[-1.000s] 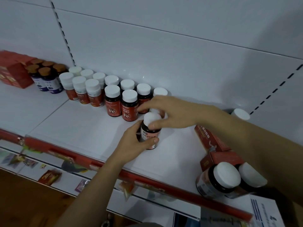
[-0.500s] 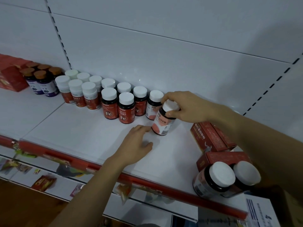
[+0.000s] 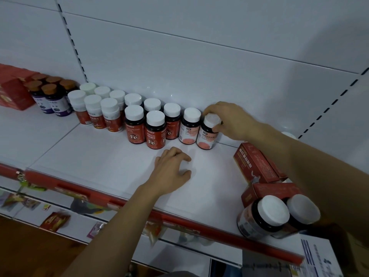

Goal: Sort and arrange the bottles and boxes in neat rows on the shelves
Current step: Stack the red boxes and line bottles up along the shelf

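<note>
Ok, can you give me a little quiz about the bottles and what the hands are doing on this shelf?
1. True or false: the right hand grips the pink-label bottle by its top.
2. Pick one: the purple-label bottles at the far left are topped in A) white, B) brown, C) green.
3. Fill the gap: the left hand holds nothing and rests on the ____.

Key: 1 true; 2 B; 3 shelf.
</note>
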